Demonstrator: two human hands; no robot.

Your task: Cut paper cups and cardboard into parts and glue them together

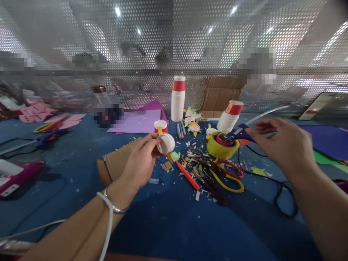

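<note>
My left hand pinches a small white round piece, which looks like a cut-down paper cup base, with orange-yellow strips by it. A red-and-white paper cup shows just behind that piece. My right hand has its thumb on the handle of a blue glue gun, fingers loosely curled; a clear glue stick pokes out of its back. The gun's nose rests over a yellow tape roll. Scissors with red and yellow handles and an orange pen lie between my hands.
Paper scraps litter the blue table. A tall cup stack, a leaning shorter stack and small paper flowers stand at the back. Corrugated cardboard lies left, purple paper behind it. A black cord trails at right.
</note>
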